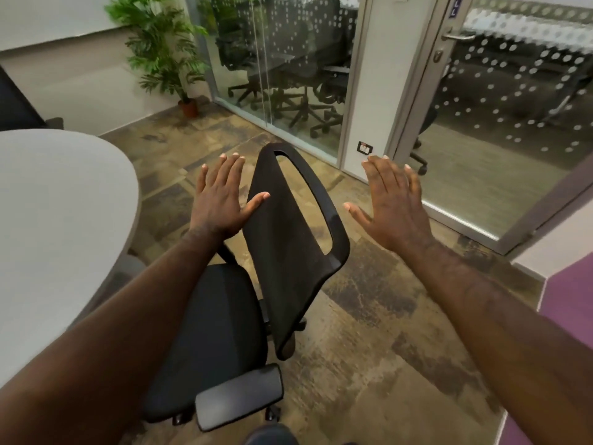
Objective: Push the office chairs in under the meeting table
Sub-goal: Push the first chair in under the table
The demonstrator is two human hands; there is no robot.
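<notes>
At far left, a dark chair [16, 104] is cut off by the frame edge, behind the table [57, 200]. The table is pale, with a rounded edge curving toward the centre; its near rim runs just beside the seat of the black office chair [276, 252]. That chair stands outside the table, its seat facing the rim and not tucked beneath it. Its mesh back is upright and seen edge-on, and one padded armrest [239, 396] juts toward the viewer. Castors show below the seat.

The left hand [221, 197] is held flat with fingers straight and spread, on the table side of the chair back; the thumb lies over the mesh, though contact cannot be confirmed. The right hand [396, 203] is likewise flat and spread, holding nothing, apart from the back on its far side.

Bare floor [369, 332], a mottled brown carpet, lies behind and to the right of the chair. A potted plant [163, 49] stands in the far corner by a white wall. Glass partitions [288, 65] with dotted film show more chairs beyond. A glass door [513, 107] with a lever handle is at right. A purple wall [568, 303] closes the lower right.
</notes>
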